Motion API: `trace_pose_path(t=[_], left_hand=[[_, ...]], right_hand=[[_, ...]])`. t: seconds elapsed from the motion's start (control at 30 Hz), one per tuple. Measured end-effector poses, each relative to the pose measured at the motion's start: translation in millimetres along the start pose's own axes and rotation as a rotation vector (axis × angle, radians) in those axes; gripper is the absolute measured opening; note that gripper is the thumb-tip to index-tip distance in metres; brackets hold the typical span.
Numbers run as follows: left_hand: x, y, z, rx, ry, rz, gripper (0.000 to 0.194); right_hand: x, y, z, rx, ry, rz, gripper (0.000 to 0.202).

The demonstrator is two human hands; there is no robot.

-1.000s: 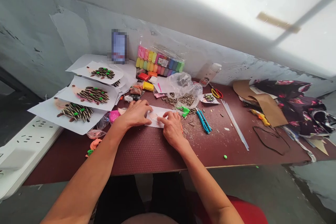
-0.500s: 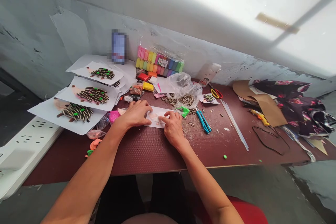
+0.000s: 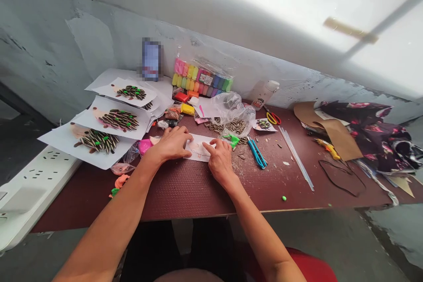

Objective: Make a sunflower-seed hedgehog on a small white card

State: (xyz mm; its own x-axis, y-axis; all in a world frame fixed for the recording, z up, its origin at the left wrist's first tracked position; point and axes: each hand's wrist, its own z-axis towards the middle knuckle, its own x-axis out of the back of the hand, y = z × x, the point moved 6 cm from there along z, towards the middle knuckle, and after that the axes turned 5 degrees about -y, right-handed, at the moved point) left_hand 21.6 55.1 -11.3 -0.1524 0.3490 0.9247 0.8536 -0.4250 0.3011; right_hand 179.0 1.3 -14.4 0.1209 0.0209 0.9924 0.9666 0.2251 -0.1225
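A small white paper card with a faint pinkish shape on it lies flat on the table between my hands. My left hand rests across the card's left end, thumb and fingers apart. With its index finger stretched out, my right hand touches the right part of the card. Its other fingers are bent, and nothing shows in them. Just beyond it are a lump of green clay and a pile of striped sunflower seeds. A blue utility knife lies to the right.
Sheets with seed-covered hedgehogs are stacked at left, near a white power strip. Behind are packs of coloured clay and a white bottle. Scissors, clear glue sticks and a yellow glue gun lie rightward.
My right index finger has lifted or shifted slightly on the card, showing a little more of the pinkish shape. My left hand keeps its place; the view has moved a little.
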Motion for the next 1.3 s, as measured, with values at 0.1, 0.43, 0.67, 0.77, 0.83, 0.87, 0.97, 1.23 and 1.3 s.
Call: trace_pose_path(t=[0.1, 0.43, 0.67, 0.77, 0.83, 0.87, 0.97, 1.23, 1.3], left_hand=[[-0.2, 0, 0, -0.003, 0.003, 0.009, 0.054], [-0.1, 0, 0, 0.0, 0.002, 0.015, 0.054], [-1.4, -2, 1, -0.004, 0.004, 0.013, 0.054], [-2.4, -3, 1, -0.009, 0.008, 0.018, 0.054], [-3.0, -4, 1, -0.011, 0.011, 0.021, 0.054], [-3.2, -4, 1, -0.013, 0.012, 0.02, 0.054], [-3.4, -5, 2, -0.016, 0.014, 0.007, 0.055], [-2.8, -4, 1, -0.022, 0.011, 0.003, 0.053], [-2.7, -3, 1, -0.024, 0.008, 0.006, 0.053]], right_hand=[[-1, 0, -2, 0.007, -0.018, -0.031, 0.046], [-2, -1, -10, 0.023, -0.026, -0.05, 0.049], [10, 16, -15, -0.074, 0.005, -0.001, 0.052], [8, 14, -20, -0.064, -0.005, -0.027, 0.052], [4, 8, -22, -0.023, -0.022, -0.053, 0.052], [3, 6, -23, -0.009, -0.03, -0.064, 0.051], [3, 4, -24, -0.007, -0.037, -0.076, 0.05], [13, 13, -28, -0.066, -0.078, -0.111, 0.044], [14, 17, -28, -0.098, -0.058, -0.111, 0.044]])
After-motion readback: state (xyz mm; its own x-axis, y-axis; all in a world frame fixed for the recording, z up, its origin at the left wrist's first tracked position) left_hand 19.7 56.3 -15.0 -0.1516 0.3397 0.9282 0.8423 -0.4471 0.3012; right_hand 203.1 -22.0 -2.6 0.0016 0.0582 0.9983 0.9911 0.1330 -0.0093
